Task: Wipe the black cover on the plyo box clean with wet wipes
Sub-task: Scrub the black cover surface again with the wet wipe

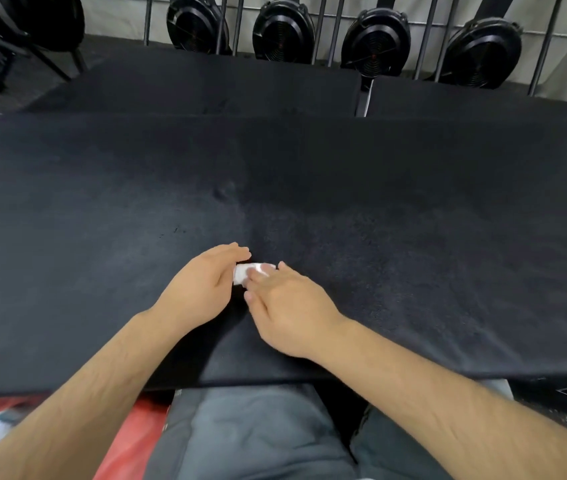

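**Item 1. Black cover** (413, 237): textured fabric spanning the middle of the frame from edge to edge. The plyo box beneath is hidden. A small pucker (224, 192) stands just left of centre. The stretch right of the pucker reads darker, probably damp, and the left stretch greyer.

**Item 2. Wet wipe** (244, 273): white, folded small, lying on the cover at lower centre, between the two hands.

**Item 3. Left hand** (199, 289): fingers straight and close together, set edge-on against the wipe's left side.

**Item 4. Right hand** (292, 310): fingers straight and slightly spread, tips laid flat on top of the wipe, pressing it to the fabric.

**Item 5. Surroundings:**
- Four black flywheel housings (284, 31) behind metal rails (334, 32) along the top.
- A second black pad (206, 84) beyond the cover.
- Grey trousers (258, 434) at bottom centre.
- A red object (133, 441) at lower left, kind not discernible.

**Hazards, as judged:**
- Neither hand grips the wipe, so a fast stroke may leave it behind or roll it into a wad.
- The rough weave may shred it and leave white lint.
- Hard dragging may ruck the loose cover, deepening the pucker or pulling the near edge off.
- So small a fold covers little per pass, so strips may be missed, chiefly on the greyer left.
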`<action>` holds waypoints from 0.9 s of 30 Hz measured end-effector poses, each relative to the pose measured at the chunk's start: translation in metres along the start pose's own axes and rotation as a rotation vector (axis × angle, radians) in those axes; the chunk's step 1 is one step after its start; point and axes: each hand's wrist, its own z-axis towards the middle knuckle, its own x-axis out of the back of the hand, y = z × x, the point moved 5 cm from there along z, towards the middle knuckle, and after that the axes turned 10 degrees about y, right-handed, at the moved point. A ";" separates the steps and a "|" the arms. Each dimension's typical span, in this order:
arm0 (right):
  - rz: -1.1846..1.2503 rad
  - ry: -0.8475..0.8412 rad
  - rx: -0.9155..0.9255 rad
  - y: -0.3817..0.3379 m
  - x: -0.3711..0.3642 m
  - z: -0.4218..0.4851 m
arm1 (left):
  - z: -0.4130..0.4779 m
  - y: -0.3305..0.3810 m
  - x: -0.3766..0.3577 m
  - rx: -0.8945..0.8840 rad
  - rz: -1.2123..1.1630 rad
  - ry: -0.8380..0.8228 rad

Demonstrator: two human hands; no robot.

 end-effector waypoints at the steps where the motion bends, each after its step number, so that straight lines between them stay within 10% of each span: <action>1: -0.014 -0.004 -0.008 0.009 0.001 0.000 | 0.000 0.001 -0.001 -0.008 0.000 -0.004; 27: 0.006 0.003 -0.151 0.015 0.008 -0.027 | -0.011 0.011 0.000 -0.044 -0.017 -0.002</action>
